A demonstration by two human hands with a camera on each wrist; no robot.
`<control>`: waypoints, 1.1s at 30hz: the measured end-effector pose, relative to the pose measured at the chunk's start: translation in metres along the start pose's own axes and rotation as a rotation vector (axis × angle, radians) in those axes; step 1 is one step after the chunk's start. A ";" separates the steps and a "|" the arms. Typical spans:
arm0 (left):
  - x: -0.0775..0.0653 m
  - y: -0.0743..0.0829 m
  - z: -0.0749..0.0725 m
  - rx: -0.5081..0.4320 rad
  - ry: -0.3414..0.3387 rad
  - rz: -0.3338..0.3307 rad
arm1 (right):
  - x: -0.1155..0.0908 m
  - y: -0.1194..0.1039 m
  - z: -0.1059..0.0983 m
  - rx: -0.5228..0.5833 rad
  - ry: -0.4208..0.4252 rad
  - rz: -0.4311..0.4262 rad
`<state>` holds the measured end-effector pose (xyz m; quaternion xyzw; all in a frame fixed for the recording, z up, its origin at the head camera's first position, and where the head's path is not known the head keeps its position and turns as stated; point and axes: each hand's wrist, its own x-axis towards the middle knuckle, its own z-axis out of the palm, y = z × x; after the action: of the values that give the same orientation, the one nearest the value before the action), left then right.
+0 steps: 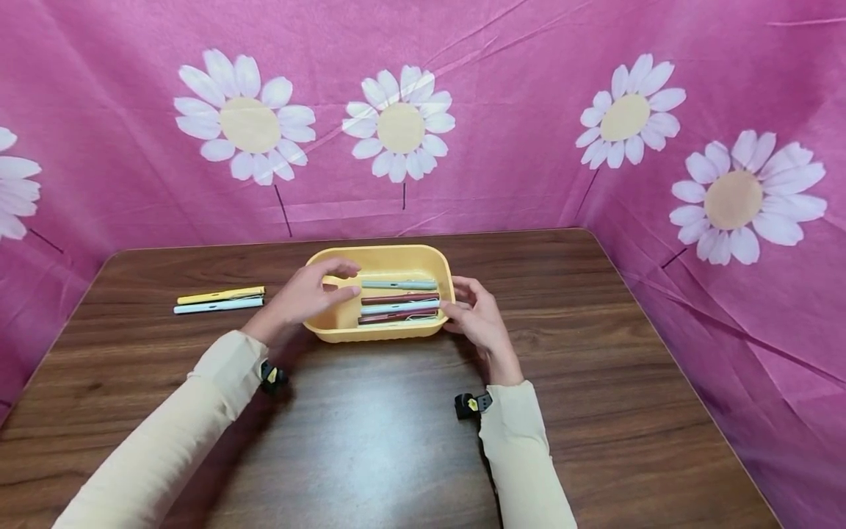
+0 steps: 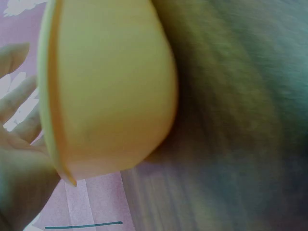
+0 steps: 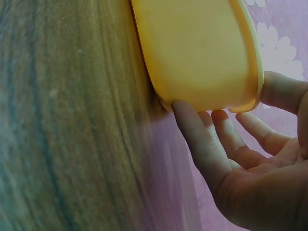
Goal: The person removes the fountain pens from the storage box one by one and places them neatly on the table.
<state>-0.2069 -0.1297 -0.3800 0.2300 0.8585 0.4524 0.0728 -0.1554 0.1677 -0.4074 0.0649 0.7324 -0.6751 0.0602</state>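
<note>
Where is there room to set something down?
Bare table lies right of the right hand and between the sleeves. Crowded: the yellow tray, with pens inside and the left hand over it; left of it lie two more pens.

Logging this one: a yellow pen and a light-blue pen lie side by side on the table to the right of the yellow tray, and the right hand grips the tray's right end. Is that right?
Not quite: the yellow pen and light-blue pen lie to the left of the yellow tray, as the head view shows. The rest stands.
</note>
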 end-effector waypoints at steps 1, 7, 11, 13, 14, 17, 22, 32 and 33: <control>0.003 0.000 -0.001 0.011 -0.018 0.000 | 0.000 0.000 0.000 0.000 0.002 -0.002; 0.021 0.003 -0.008 0.039 -0.118 -0.035 | 0.000 0.001 0.000 -0.002 0.014 0.003; 0.031 0.007 -0.010 0.011 -0.168 -0.076 | 0.001 0.001 0.002 -0.009 0.013 -0.006; 0.036 0.008 -0.010 -0.011 -0.196 -0.101 | 0.001 0.001 0.002 -0.008 0.014 -0.011; 0.038 0.009 -0.010 -0.016 -0.212 -0.114 | 0.001 0.001 0.002 -0.006 0.017 -0.009; 0.046 0.011 -0.007 0.004 -0.248 -0.139 | 0.001 0.001 0.001 -0.006 0.020 0.000; 0.057 0.014 0.003 0.105 -0.293 -0.107 | 0.002 0.001 0.000 -0.011 0.021 0.007; 0.060 0.008 0.028 0.213 -0.279 -0.033 | 0.000 0.000 0.001 0.011 0.006 -0.005; 0.060 0.007 0.029 0.233 -0.269 -0.039 | 0.000 0.000 0.000 0.009 0.010 -0.005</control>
<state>-0.2478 -0.0766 -0.3862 0.2786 0.8920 0.3134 0.1686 -0.1554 0.1674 -0.4074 0.0670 0.7300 -0.6780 0.0545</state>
